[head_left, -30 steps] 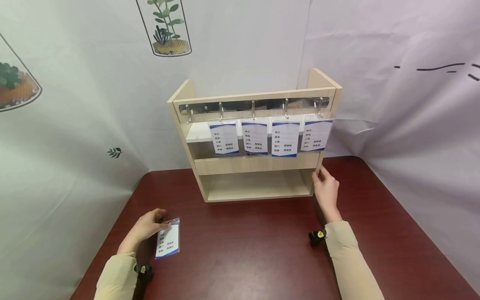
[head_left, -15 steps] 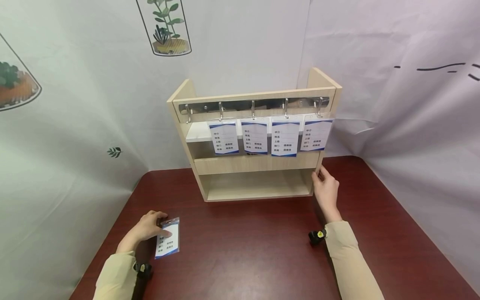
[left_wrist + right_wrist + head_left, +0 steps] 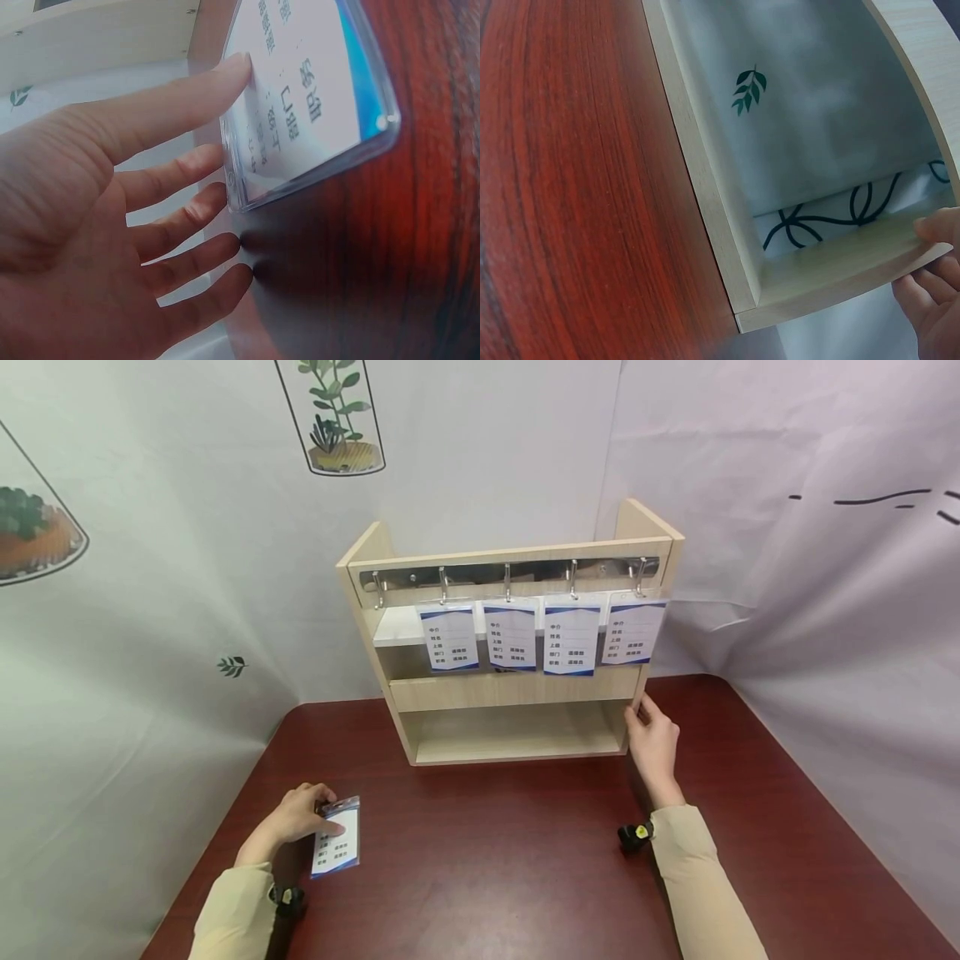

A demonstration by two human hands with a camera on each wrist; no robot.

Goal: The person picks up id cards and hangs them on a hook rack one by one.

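In the head view my left hand (image 3: 295, 812) is over a plastic-sleeved badge (image 3: 337, 852) at the front left of the table. The left wrist view shows the thumb resting on the face of the badge (image 3: 300, 97). The other fingers are spread, the nearest fingertips right at its edge and the lower ones on the tabletop. My right hand (image 3: 652, 739) grips the right side panel of a small wooden shelf (image 3: 510, 693). In the right wrist view its thumb is on the inner face of the panel, with the fingers (image 3: 915, 300) outside.
A metal hook rail (image 3: 510, 572) crosses the top of the shelf. Several matching badges (image 3: 572, 643) hang from it, and the leftmost hook (image 3: 378, 589) bears none. The dark red table (image 3: 480, 860) meets printed white cloth (image 3: 187, 527) behind and at the sides.
My left thumb has slid from the top edge of the badge down onto its face, while the fingers have straightened a little. The badge and my right hand have stayed in place.
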